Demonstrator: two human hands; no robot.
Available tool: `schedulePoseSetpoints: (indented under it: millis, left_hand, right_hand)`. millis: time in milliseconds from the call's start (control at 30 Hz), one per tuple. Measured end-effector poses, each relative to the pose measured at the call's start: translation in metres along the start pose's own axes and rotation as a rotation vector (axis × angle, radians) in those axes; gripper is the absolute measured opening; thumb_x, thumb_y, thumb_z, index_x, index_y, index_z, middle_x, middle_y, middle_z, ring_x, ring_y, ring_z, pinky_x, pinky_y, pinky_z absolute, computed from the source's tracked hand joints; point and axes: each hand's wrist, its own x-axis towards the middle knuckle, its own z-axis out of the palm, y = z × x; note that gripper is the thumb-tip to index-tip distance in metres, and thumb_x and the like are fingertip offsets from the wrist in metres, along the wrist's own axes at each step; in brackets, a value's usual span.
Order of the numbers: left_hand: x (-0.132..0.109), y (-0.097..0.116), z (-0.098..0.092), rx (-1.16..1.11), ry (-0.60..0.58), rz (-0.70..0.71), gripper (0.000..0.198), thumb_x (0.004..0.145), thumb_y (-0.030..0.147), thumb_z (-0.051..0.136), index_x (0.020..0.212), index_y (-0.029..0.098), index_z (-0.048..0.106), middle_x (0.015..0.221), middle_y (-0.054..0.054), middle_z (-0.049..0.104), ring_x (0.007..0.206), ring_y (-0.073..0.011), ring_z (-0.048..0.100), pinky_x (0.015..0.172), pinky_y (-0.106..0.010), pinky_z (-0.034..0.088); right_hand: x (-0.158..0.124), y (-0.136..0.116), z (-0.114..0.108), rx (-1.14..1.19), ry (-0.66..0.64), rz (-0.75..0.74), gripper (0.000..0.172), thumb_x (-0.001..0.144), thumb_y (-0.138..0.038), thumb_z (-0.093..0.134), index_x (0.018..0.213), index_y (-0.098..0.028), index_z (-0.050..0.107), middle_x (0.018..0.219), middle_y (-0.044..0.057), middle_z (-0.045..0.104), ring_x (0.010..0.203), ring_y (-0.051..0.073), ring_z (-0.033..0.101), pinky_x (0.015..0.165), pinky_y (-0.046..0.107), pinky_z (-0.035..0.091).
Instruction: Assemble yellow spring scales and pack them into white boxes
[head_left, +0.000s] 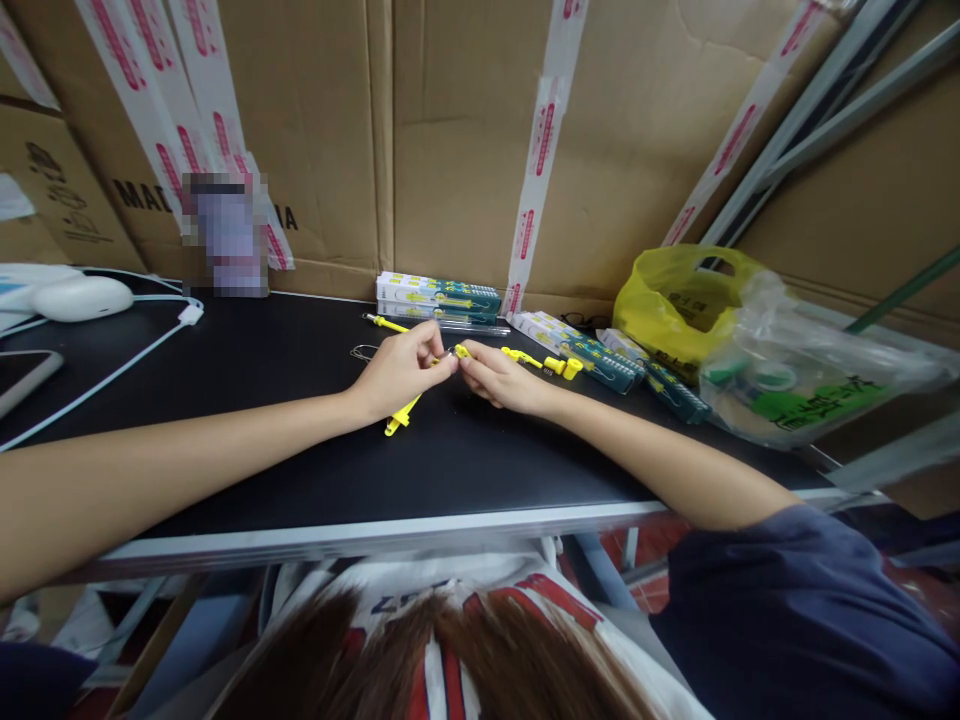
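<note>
Left hand [397, 372]: fingers pressed together around a yellow pen [401, 413], whose clip end sticks out below the palm

Right hand [499, 380]: thumb and forefinger pinch a small yellow part [462, 351], held tip to tip against the left hand's fingers

Where the pen is: over the middle of the black table [285, 440], between the two hands; whether the hands rest on the surface cannot be told

The join: hidden by the fingertips, so whether the small part is seated on the pen cannot be told

Done, by the look of it: a second yellow pen [541, 362] lies whole just right of the right hand, and printed boxes [439, 293] are stacked at the back by the cardboard wall

Left, by the look of it: the pen in hand seems only partway put together; a clear tube [465, 327] and a thin wire loop [364, 351] lie loose near the hands

Around: more flat packs [600, 362] to the right, then a yellow bag [675, 300] and a clear bag [795, 370]; a white cable [112, 365] runs across the left side
</note>
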Motion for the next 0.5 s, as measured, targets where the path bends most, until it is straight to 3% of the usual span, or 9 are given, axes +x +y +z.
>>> schedulePoseSetpoints:
  millis: [233,500]
  left_hand:
    - [0.0001,-0.0001,-0.0009,0.055,0.014,-0.013,0.020,0.079,0.032,0.058,0.073,0.020,0.044,0.059,0.005,0.051,0.053,-0.0096,0.047,0.054,-0.023,0.033]
    - [0.0003,0.0011,-0.0009,0.089,0.015,0.001,0.018,0.078,0.029,0.057,0.071,0.020,0.043,0.056,0.007,0.049,0.050,-0.0093,0.045,0.053,-0.023,0.032]
  right_hand:
    - [0.0020,0.0040,0.0026,-0.310,0.108,-0.134,0.016,0.096,-0.024,0.031,0.082,-0.021,0.037,0.066,-0.005,0.041,0.056,0.009,0.039,0.056,0.022,0.035]
    - [0.0035,0.0060,0.0067,-0.556,0.170,-0.055,0.008,0.093,-0.022,0.032,0.086,-0.021,0.037,0.068,-0.002,0.045,0.060,0.014,0.046,0.060,0.025,0.033]
